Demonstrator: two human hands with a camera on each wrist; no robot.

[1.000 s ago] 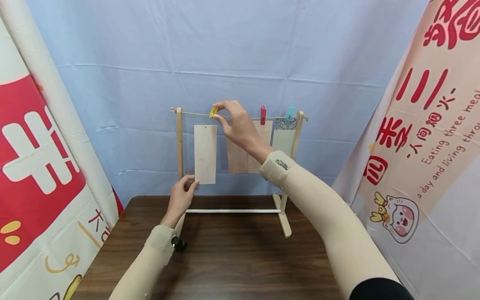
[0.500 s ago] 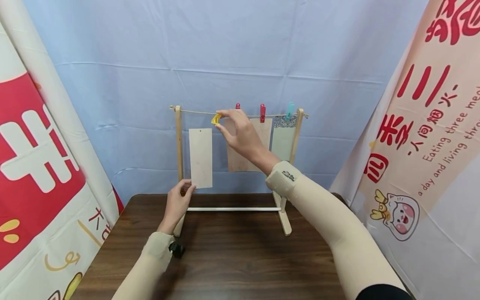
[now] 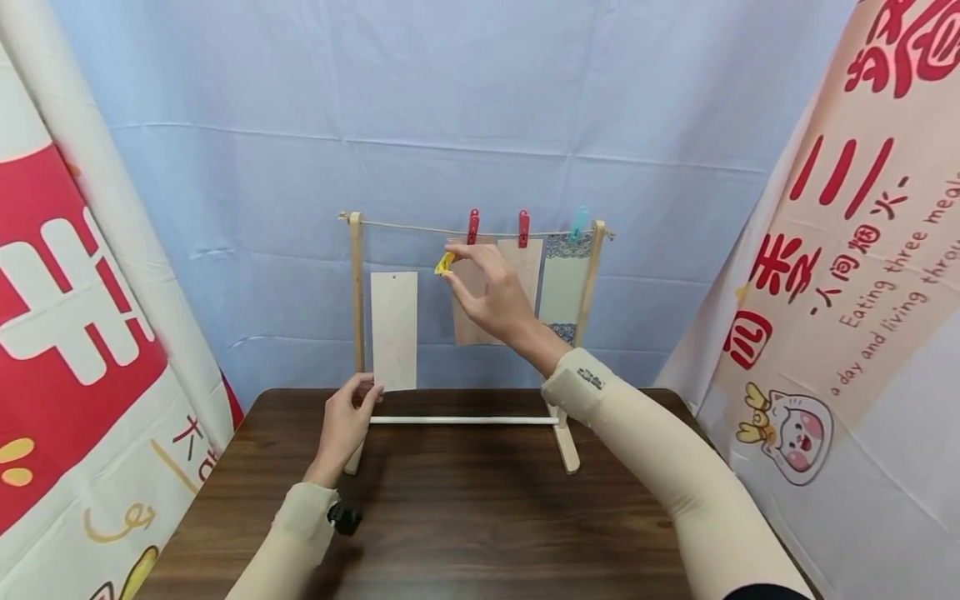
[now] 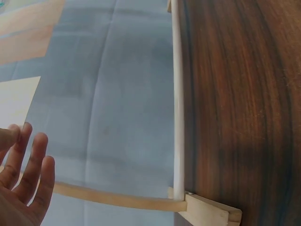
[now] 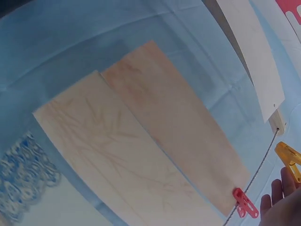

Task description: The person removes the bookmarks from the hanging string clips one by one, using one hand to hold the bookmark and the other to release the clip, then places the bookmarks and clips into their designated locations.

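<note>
My left hand (image 3: 347, 423) pinches a pale cream card (image 3: 394, 329) by its lower left corner. The card stands upright below the string (image 3: 405, 226), apart from it, and has a small hole near its top edge. In the left wrist view, thumb and index finger hold the card's corner (image 4: 16, 101) while the other fingers spread. Between thumb and fingertips my right hand (image 3: 495, 292) holds a yellow clothespin (image 3: 444, 264), off the string and right of the card. The clothespin (image 5: 288, 157) is partly cut off in the right wrist view.
A wooden frame (image 3: 356, 292) with a white lower bar (image 3: 465, 420) stands on the brown table (image 3: 480, 517). Red clothespins (image 3: 473, 225) hold a pinkish card (image 3: 472, 321) and a beige card (image 3: 528, 267). A turquoise clothespin (image 3: 580, 223) holds a blue-patterned card (image 3: 566, 283).
The yellow clothespin has come off the string, moving down and right in my right hand. My left hand has lowered the cream card and shifted it slightly left.
</note>
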